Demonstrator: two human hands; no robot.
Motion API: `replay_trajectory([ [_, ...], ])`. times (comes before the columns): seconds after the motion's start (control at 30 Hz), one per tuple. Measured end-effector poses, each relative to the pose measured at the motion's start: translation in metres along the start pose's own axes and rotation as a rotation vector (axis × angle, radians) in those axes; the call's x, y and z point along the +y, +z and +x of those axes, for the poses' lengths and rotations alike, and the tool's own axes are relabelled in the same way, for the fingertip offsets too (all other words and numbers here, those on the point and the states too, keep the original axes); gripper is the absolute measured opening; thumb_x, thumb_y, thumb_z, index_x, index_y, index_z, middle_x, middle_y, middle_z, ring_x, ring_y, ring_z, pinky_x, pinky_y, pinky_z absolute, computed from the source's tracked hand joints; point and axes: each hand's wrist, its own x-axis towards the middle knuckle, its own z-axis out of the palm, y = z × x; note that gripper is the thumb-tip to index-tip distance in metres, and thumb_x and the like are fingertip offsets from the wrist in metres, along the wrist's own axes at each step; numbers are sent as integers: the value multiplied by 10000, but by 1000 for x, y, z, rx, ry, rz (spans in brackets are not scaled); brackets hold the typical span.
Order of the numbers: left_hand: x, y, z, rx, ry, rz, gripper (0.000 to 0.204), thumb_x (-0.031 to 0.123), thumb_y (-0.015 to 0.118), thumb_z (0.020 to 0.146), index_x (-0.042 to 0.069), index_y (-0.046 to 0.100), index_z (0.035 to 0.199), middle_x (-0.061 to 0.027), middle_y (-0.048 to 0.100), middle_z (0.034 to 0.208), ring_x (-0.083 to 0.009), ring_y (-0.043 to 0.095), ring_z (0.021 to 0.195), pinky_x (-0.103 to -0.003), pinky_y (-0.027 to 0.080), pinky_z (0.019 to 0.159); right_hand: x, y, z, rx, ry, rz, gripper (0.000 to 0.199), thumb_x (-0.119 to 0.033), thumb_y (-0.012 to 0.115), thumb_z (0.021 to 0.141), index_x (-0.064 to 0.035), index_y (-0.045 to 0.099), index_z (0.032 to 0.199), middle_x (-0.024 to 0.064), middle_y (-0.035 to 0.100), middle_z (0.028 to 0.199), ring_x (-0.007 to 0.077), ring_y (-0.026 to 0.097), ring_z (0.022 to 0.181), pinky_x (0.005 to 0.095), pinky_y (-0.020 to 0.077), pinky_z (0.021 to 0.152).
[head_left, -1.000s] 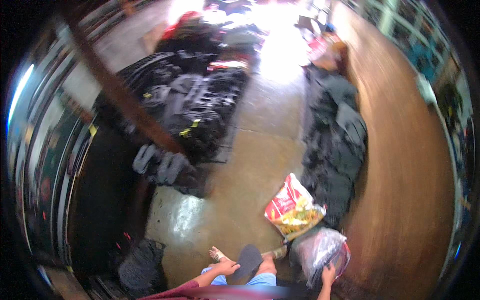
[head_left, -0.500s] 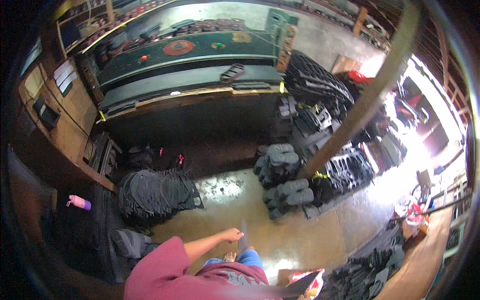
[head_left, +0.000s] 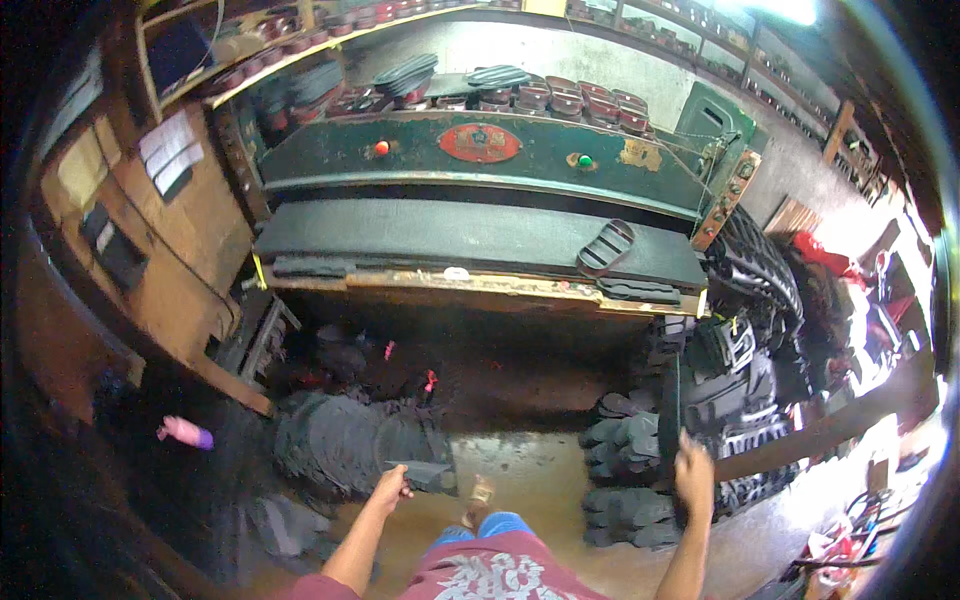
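My left hand (head_left: 394, 490) is low at the centre left, its fingers closed on a flat grey strip (head_left: 425, 474) that points right. Farther right, my right hand (head_left: 693, 470) grips a long dark strip of sheet material (head_left: 670, 410), standing upright and seen nearly edge-on. Ahead is a green press (head_left: 360, 160) with a red button and a green button. On its long grey bed (head_left: 420, 230) lies a sole-shaped cutting die (head_left: 606, 248), toward the right end. Both hands are apart from the press.
Dark cut pieces (head_left: 340, 440) are heaped on the floor at left, and stacked soles (head_left: 625, 440) stand at right beside leftover sheets. A wooden post (head_left: 840, 425) slants across the right. More dies (head_left: 560, 98) line the press top. A pink-purple bottle (head_left: 187, 433) is at far left.
I have come closer to the press and the view has swung right. My right hand has risen into view with the dark strip; my left hand still holds the grey strip.
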Motion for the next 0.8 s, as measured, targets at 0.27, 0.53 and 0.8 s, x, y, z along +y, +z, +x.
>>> replay_trajectory([
  [0.27, 180, -47, -17, 244, 420, 155, 399, 330, 527, 1040, 29, 652, 809, -49, 600, 651, -143, 572, 547, -314, 457, 497, -209, 40, 381, 171, -578, -114, 603, -53, 618, 847, -229, 592, 1422, 147, 583, 908, 357, 632, 802, 460, 519, 720],
  [0.53, 362, -94, -29, 667, 731, -102, 308, 362, 592, 994, 58, 596, 1039, -14, 617, 938, -135, 584, 777, -302, 444, 593, -286, 306, 460, -389, -601, -60, 512, -181, 662, 930, -249, 600, 1433, 187, 636, 1036, 377, 626, 1011, 466, 497, 893],
  [0.8, 547, -17, -21, 309, 979, 669, 337, 241, 640, 944, 14, 527, 721, -89, 439, 702, -231, 466, 720, -390, 388, 731, -223, 297, 442, -265, -39, 675, 449, -172, 730, 915, -102, 646, 1350, 121, 611, 986, 271, 619, 947, 389, 494, 899],
])
